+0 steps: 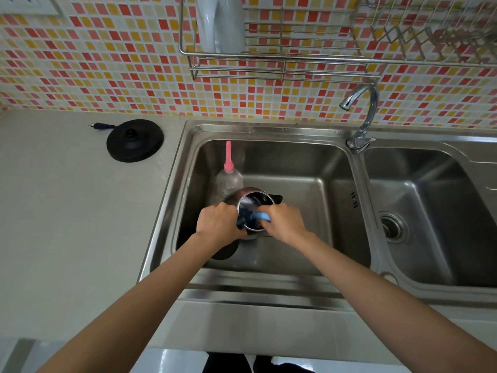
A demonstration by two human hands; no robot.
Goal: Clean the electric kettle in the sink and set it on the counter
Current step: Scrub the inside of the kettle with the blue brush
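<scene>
I am holding the electric kettle (251, 208) down in the left basin of the sink (301, 162), its open mouth facing up toward me. My left hand (217, 224) is wrapped tight around the dark handle at the kettle's near-left side. My right hand (285, 223) is pinching a blue sponge (260, 216) with curled fingers, and the sponge is sitting at the kettle's rim, partly inside the opening. A clear bottle with a pink nozzle (228, 173) is standing in the same basin just behind the kettle, close to the left wall. The black kettle base (135, 140) is lying on the counter (67, 211) to the left of the sink, well apart from the kettle. The faucet (361, 117) is rising between the 2 basins.
</scene>
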